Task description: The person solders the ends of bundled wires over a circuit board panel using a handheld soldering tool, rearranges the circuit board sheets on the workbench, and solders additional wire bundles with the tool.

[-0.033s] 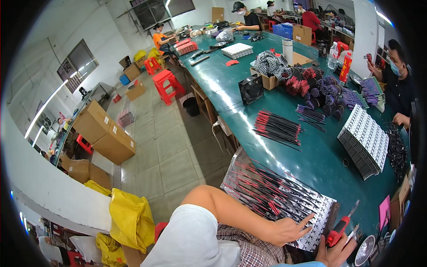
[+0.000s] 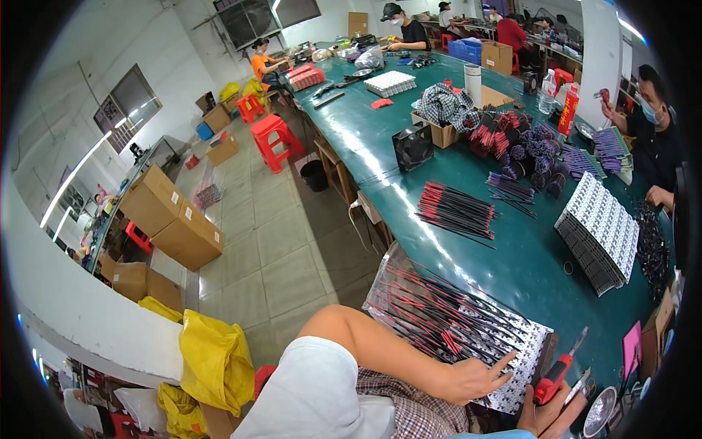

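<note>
My left hand (image 2: 468, 380) lies over the near edge of a white, studded tray (image 2: 523, 377), with index and middle fingers stretched out and apart. Black wires with red sleeves (image 2: 446, 314) are spread across this tray and pass beneath the hand; whether its hidden fingers touch any wire I cannot tell. To the right, my right hand (image 2: 548, 415) is closed round a red-handled tool (image 2: 554, 382) with a slim grey tip, much like a soldering iron, pointing up and away. A thin pale piece (image 2: 578, 385) sticks out by the same fingers, its kind unclear.
Beyond the tray, a bundle of red-and-black wires (image 2: 457, 212) lies on the green table (image 2: 380, 157). Stacked white trays (image 2: 599, 230), a black fan (image 2: 413, 146) and a metal bowl (image 2: 601, 411) stand around. A co-worker (image 2: 654, 132) sits at the right edge.
The red tool in my right hand has shifted very slightly to the left. My left hand and the wires have not visibly moved.
</note>
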{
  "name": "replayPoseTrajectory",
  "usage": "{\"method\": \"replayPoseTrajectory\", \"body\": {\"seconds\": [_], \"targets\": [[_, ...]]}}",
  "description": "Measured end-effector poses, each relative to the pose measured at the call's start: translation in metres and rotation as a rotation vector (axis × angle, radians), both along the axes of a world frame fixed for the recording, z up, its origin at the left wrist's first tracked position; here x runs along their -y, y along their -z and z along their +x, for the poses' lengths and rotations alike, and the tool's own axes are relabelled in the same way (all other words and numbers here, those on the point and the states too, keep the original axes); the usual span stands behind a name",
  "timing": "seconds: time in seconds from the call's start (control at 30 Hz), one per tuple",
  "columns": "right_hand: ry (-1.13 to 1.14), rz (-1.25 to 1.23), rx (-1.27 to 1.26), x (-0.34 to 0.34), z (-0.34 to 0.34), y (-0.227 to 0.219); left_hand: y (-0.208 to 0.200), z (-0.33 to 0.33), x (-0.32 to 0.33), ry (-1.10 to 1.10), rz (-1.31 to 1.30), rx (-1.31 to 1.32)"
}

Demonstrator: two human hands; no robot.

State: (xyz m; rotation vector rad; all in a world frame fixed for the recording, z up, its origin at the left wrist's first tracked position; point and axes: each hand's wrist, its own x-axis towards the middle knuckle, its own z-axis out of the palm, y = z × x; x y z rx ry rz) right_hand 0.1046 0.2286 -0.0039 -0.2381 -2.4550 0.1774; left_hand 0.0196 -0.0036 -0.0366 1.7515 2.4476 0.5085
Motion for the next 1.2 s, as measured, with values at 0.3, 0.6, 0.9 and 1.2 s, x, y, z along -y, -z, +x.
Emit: {"method": "replayPoseTrajectory", "body": {"seconds": [0.3, 0.6, 0.9, 1.2], "targets": [[-0.019, -0.454, 0.102, -0.004, 0.015, 0.055, -0.008, 0.004, 0.005, 0.0, -0.093, 0.008], [-0.165, -0.419, -0.067, 0.027, -0.032, 0.036, -0.026, -0.017, 0.034, -0.101, -0.249, -0.058], [-0.151, -0.293, -0.028, 0.013, -0.027, 0.028, -0.04, -0.024, 0.03, -0.061, -0.255, -0.042], [-0.103, -0.621, -0.085, 0.014, 0.002, 0.018, -0.087, -0.054, 0.013, -0.237, -0.029, 0.655]]}}
